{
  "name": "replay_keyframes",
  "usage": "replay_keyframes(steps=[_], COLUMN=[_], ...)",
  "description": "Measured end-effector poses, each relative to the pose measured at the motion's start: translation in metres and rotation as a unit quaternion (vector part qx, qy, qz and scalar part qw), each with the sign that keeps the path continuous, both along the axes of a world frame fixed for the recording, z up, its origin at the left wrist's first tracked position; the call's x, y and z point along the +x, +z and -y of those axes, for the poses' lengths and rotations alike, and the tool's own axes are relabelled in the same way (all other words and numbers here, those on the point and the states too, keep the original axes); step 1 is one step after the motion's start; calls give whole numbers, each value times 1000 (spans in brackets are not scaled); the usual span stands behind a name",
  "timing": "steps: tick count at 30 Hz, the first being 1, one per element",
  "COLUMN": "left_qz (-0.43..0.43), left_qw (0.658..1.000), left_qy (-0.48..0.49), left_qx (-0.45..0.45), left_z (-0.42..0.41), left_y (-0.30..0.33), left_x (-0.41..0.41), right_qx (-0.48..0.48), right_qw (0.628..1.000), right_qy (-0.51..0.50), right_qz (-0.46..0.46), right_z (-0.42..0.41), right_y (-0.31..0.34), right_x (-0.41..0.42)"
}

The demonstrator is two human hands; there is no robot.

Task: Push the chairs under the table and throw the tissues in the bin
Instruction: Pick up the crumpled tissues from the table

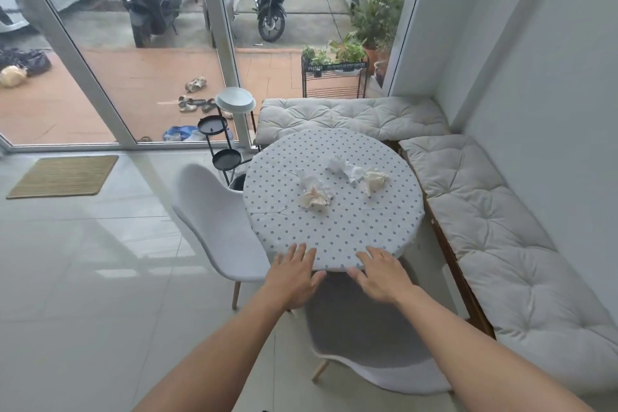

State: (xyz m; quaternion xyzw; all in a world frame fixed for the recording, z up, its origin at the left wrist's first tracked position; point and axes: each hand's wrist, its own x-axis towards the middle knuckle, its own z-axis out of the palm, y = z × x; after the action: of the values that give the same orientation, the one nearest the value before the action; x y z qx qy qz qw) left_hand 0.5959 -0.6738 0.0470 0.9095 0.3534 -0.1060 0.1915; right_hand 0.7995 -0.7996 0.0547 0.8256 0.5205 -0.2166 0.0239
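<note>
A round table (351, 231) with a dotted white cloth stands in the corner. Crumpled tissues lie on it: one clump (314, 192) left of centre, another (357, 172) to the right. One white shell chair (217, 221) stands at the table's left, its seat partly under the edge. A second white chair (371, 338) is right in front of me, its seat reaching under the near edge. My left hand (294, 273) and my right hand (381, 274) hover with fingers spread over the table's near rim, above that chair, holding nothing. A dark round container (238, 181), possibly a bin, peeks out behind the left chair.
A cushioned corner bench (485, 211) wraps the table's far and right sides. A black three-tier stand (224, 144) with a white dish stands by the glass doors (150, 60). A woven mat (63, 176) lies on the tiled floor at left.
</note>
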Motion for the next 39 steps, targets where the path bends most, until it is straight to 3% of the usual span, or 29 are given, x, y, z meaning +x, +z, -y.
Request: replay_keyframes(steps=[8,18,30,36,39], left_qz=[-5,7,-35,-66,-53], left_qw=[1000,1000,996,990,987], left_qy=[-19,-25,-72,-122,-134], left_qx=[25,-14,-39,-33,-73], left_z=[-91,-172,-285,-311,-313], left_y=[20,18,-52,-102,-127], left_x=[-33,7,142,201,210], right_qx=[16,28,14,2,-7], right_qw=[999,993,984,979,971], right_qy=[-44,-112,-175,-206,-239], right_qz=[-8,19,-2,-5,-3], right_z=[-68,-132,-249,-290,-303], right_y=[21,18,-48,-87,-106], right_x=[-17,39,144,195,220])
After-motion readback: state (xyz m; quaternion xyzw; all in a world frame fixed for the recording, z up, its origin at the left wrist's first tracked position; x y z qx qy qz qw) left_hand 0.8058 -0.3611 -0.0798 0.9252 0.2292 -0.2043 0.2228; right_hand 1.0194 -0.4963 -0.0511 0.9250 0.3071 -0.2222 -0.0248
